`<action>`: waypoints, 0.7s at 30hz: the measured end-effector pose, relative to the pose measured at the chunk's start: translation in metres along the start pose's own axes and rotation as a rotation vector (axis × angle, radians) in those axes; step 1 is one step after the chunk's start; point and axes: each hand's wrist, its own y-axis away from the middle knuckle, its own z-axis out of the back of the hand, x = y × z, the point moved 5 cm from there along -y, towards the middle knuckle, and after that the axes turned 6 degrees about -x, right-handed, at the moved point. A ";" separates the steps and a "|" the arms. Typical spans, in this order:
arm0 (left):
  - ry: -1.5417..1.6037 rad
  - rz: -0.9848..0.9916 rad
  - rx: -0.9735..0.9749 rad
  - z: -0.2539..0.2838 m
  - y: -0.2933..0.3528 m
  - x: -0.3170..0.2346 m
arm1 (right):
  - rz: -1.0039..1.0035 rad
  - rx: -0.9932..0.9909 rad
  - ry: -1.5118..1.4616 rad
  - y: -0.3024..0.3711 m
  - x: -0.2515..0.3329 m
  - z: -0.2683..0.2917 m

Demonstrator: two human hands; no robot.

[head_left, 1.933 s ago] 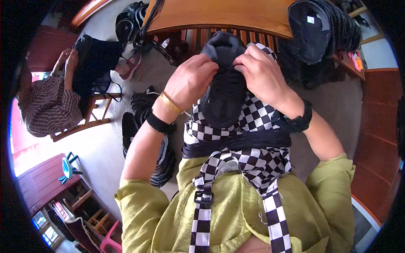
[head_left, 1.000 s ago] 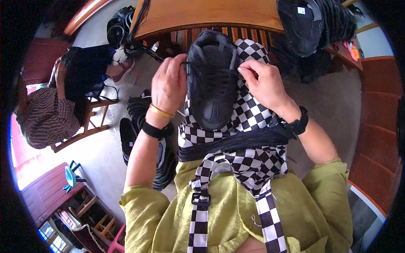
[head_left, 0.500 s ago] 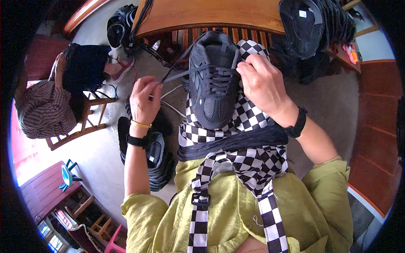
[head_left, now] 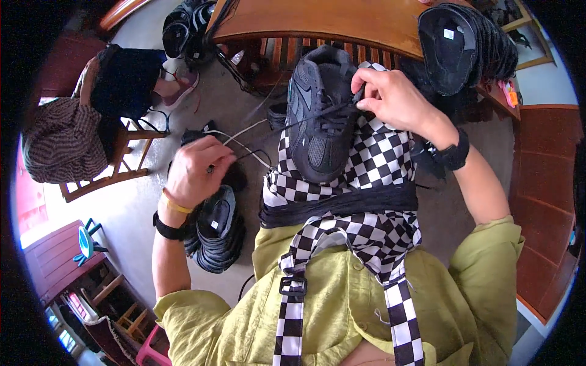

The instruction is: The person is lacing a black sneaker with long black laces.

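Observation:
A dark grey and black sneaker (head_left: 303, 143) rests on my lap over a black-and-white checked apron (head_left: 381, 152), its toe toward me. Black shoelaces (head_left: 305, 120) cross its tongue, and one length stretches taut from the shoe out to the left. At that length's end my left hand (head_left: 198, 171) is closed in a pinch, left of the shoe. Just right of the shoe's opening, the fingers of my right hand (head_left: 394, 100) pinch a dark lace end. A bundle of black laces (head_left: 342, 204) lies across my waist.
A wooden table (head_left: 323, 24) stands ahead. Stacked black shoe uppers (head_left: 448, 52) sit at its right corner, with more uppers (head_left: 217, 235) on the floor at left. Other black shoes (head_left: 177, 33) lie far left. Another person (head_left: 67, 143) sits on a wooden chair at left.
My left hand has moved down and left, drawing the lace across the shoe. My right hand has shifted slightly right and now holds a lace end away from the shoe's side.

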 end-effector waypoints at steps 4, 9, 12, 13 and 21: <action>-0.379 0.028 -0.207 0.019 0.009 0.034 | 0.025 0.039 0.192 -0.003 0.014 0.008; -0.415 0.205 -0.407 0.040 0.026 0.082 | 0.324 0.036 0.592 -0.006 0.035 0.011; -0.377 0.258 -0.466 0.033 0.042 0.124 | 0.140 0.212 0.469 -0.024 0.028 0.015; -0.376 0.250 -0.469 0.030 0.045 0.134 | 0.158 0.218 0.451 -0.028 0.021 0.017; -0.387 0.479 -0.527 0.019 0.093 0.206 | 0.007 0.392 0.304 -0.048 0.004 0.000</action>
